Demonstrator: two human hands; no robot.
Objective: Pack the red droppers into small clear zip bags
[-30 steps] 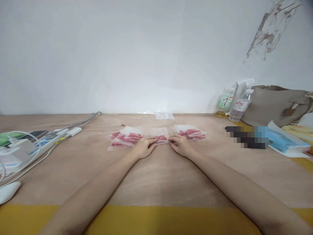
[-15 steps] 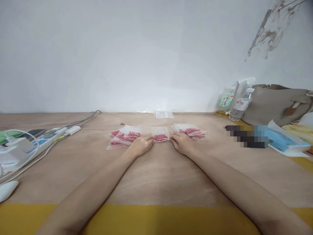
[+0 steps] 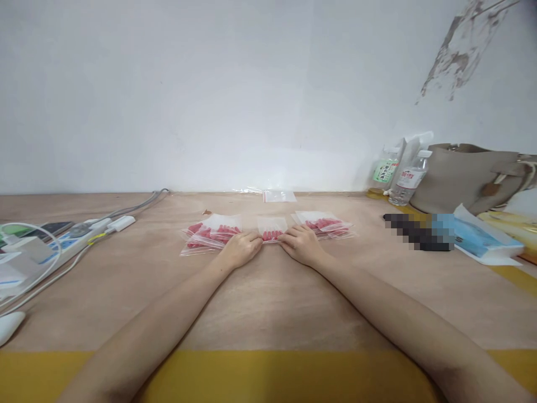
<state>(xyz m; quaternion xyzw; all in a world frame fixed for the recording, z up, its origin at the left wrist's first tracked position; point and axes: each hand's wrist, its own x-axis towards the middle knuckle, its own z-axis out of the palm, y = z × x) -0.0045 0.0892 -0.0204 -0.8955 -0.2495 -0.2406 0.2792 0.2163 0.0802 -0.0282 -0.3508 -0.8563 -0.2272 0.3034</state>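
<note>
A small clear zip bag with a row of several red, capsule-like pieces lies flat in the middle of the table. At its near left corner, my left hand has its fingers closed on the edge. My right hand pinches the near right corner, fingers bent together. Beside my left hand lies a fanned pile of similar filled bags. Another pile of filled bags lies just beyond my right hand, partly covered by it.
A flat, clear bag lies by the wall. On the left are a power strip with chargers and cables, and a white mouse-like object. To the right stand two bottles, a grey handbag and a blue packet.
My right hand has moved left, onto the near right corner of the middle bag. My left hand stays at the left corner. The whole view has shifted slightly.
</note>
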